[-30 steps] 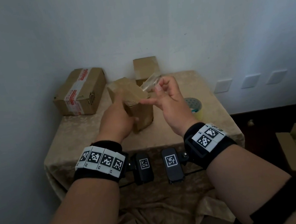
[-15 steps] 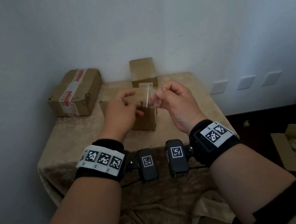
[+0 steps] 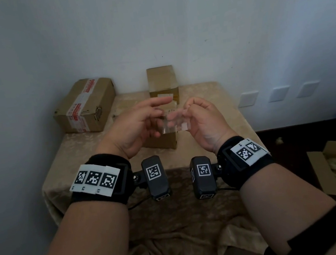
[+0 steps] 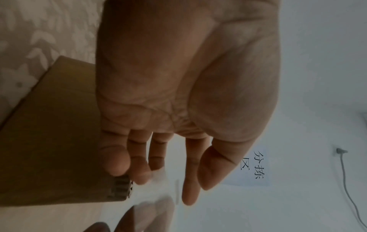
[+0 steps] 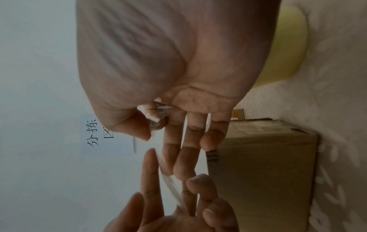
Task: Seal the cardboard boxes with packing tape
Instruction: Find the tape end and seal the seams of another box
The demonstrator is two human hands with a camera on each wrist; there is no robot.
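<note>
Both hands lifted off box, right hand pinching tape strip (clear)

Makeshift packing/sorting room: cloth-covered table mid-frame, cardboard boxes, open carton lower right, sorting-area wall sign.

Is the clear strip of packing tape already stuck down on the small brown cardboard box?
No: the right hand pinches the clear strip of packing tape in the air above the small brown cardboard box.

Three cardboard boxes on the table, one tape roll, two hands.
</note>
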